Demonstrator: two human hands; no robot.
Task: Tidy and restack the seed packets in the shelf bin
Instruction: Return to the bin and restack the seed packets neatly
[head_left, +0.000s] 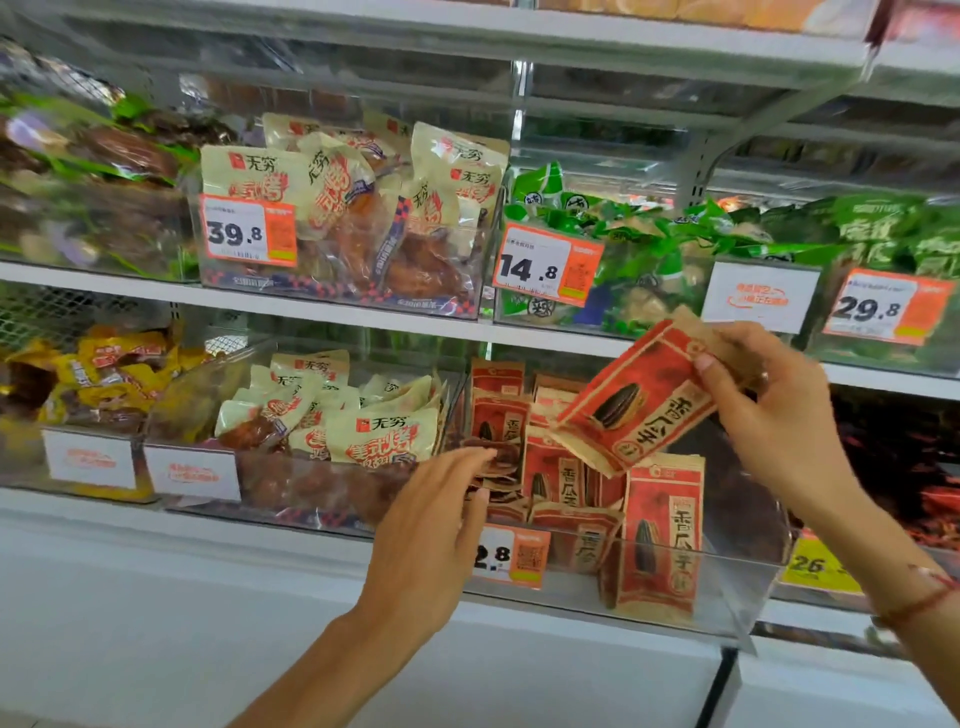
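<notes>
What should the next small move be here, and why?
Probably lower the lifted seed packet into the clear bin. The right hand pinches its top corner, tilted above the bin, while the left hand reaches with straight fingers to the slumped packets at the bin's left side, which look untidy.

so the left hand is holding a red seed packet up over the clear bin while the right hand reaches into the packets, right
Not quite: the hands are swapped. In the head view the right hand holds the red seed packet over the clear bin, and the left hand reaches into the packets.
</notes>
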